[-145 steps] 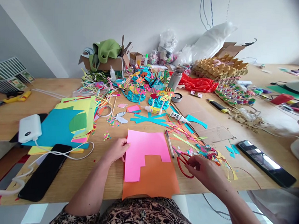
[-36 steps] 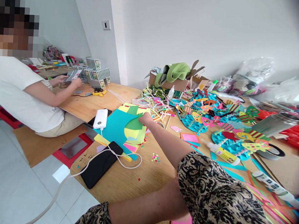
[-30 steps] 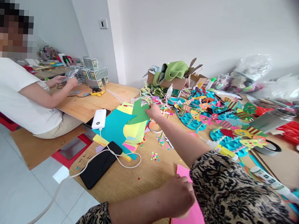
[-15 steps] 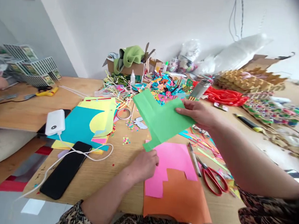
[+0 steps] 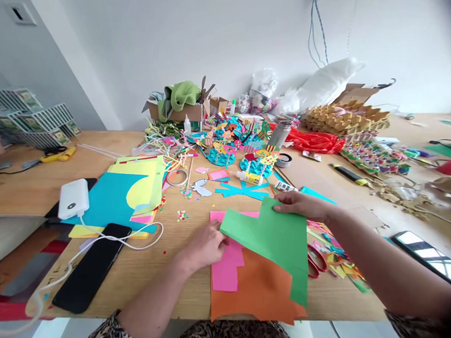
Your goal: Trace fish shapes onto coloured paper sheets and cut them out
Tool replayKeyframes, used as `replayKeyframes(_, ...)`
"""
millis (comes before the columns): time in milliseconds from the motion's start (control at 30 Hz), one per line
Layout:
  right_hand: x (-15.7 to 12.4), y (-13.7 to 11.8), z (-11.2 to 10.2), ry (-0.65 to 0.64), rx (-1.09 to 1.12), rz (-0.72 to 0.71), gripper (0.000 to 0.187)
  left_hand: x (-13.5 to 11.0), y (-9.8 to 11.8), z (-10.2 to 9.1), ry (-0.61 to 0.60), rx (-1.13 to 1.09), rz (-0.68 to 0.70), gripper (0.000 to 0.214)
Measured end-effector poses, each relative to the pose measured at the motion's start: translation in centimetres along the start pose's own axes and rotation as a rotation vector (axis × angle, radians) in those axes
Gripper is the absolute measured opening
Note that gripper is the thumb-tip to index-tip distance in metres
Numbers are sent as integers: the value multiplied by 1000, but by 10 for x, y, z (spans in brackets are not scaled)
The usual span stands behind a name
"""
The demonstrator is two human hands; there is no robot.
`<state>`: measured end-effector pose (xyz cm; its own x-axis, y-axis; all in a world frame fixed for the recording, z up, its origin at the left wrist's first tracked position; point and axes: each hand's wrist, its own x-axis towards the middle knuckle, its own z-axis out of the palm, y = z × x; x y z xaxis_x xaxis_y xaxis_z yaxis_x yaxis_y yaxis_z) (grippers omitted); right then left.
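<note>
A cut-out sheet of green paper [image 5: 278, 237] is held tilted over the near table edge. My right hand [image 5: 297, 204] is closed on its upper edge, thumb on top. My left hand [image 5: 205, 244] has its fingers curled in a pinch at the sheet's left corner; the fingertips are partly hidden. Beneath lie a notched pink paper [image 5: 225, 275] and an orange paper [image 5: 257, 291]. Red-handled scissors [image 5: 317, 262] lie partly covered by the green sheet, to its right.
Left are a black phone [image 5: 92, 268], a white power bank [image 5: 73, 199] with its cable, and blue paper [image 5: 110, 196]. Beyond my hands are a tape roll [image 5: 177, 177], a glue stick [image 5: 249, 178] and paper cut-outs. A box [image 5: 175, 111] stands behind.
The green sheet has come down toward me and turned, now covering part of the pink and orange papers and the scissors. My right hand moved lower with it. The view has shifted right.
</note>
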<state>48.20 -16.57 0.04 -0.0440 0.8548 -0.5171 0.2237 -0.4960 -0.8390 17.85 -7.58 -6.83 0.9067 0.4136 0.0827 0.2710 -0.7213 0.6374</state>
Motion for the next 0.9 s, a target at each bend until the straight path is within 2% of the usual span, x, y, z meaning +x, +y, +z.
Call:
replayKeyframes(100,11,3,-5,-91,-38,-2,39,3,-4,-1,102,-263,-95,18)
replayKeyframes(200,19,7,-8,-98,-36,-11,38,6,-7,-6,165,-436,-184,16)
replayKeyframes(367,24,9,-5,-53,-10,1,38,8,-10,-10,196,-619,-218,32)
replayKeyframes(533,24,1,7,-35,-25,18,41,8,-12,-6,169,-884,-333,32)
replayKeyframes(667,26,1,11,72,-63,4,41,7,-13,-4,160,-890,-383,31)
replayKeyframes(900,20,22,8,192,178,-42,36,9,-14,-7,268,-919,-409,30)
